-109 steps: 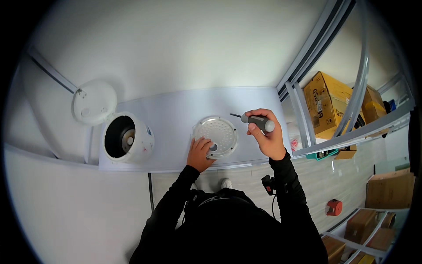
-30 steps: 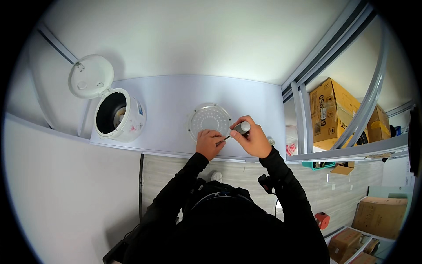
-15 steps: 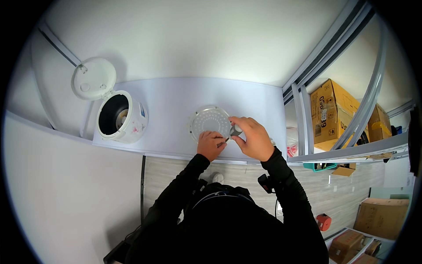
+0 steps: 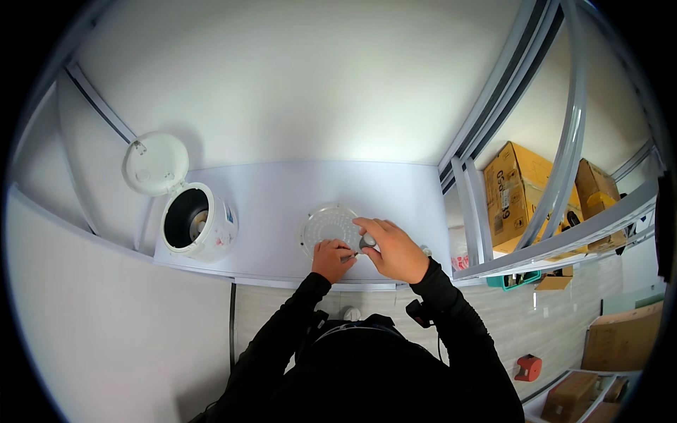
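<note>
A round, pale disc with rows of small holes [image 4: 326, 223] lies flat on the white table. My left hand [image 4: 331, 261] rests over its near edge, fingers pressed together around something small and dark that I cannot make out. My right hand [image 4: 398, 248] is closed around a screwdriver [image 4: 367, 241] with a rounded grey handle. The tool slants down to the left, and its tip lies close to my left fingertips. To the left of the disc stands a white rice cooker [image 4: 218, 233] with its lid [image 4: 156, 166] raised and a dark interior.
The white table [image 4: 271, 211] backs onto a pale wall. A metal-framed rack with cardboard boxes [image 4: 509, 194] stands to the right. Below it are a teal bin [image 4: 513, 280] and a red stool [image 4: 527, 367] on the floor.
The whole view has shifted, so the table sits lower in the picture. Both hands stay at the disc's near right edge, with the screwdriver still in my right hand.
</note>
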`<state>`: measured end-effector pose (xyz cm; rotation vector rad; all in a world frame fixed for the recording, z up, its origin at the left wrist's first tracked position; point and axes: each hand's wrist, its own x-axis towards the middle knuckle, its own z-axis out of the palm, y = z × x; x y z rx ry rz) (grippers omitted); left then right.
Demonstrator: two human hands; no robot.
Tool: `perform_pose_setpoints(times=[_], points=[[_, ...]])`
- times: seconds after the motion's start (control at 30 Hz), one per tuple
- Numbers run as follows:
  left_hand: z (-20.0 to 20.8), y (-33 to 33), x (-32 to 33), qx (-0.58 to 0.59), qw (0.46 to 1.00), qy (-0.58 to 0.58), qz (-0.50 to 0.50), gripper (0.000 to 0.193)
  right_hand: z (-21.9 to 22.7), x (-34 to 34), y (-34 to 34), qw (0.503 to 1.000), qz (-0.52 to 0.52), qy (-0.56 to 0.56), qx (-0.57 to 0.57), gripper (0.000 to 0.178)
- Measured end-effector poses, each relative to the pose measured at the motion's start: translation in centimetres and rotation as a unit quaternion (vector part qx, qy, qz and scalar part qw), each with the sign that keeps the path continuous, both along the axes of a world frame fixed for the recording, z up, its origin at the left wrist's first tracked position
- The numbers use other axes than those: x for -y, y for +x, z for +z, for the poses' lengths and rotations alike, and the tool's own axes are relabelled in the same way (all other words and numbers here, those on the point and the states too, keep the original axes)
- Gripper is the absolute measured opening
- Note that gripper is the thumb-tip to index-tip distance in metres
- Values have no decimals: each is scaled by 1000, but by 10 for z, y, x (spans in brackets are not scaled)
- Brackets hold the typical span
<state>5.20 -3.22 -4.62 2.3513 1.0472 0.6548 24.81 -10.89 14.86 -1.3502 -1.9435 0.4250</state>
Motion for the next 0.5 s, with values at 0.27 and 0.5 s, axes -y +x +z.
perform_pose_setpoints(times=[0.27,0.5], points=[[-5,-5,-3,-14,1000,0,-6,14,3,7,-11,991,-71,9,112,26],[8,-19,-4,-55,996,-22,-61,16,-1,7,-13,994,105,8,39,26]])
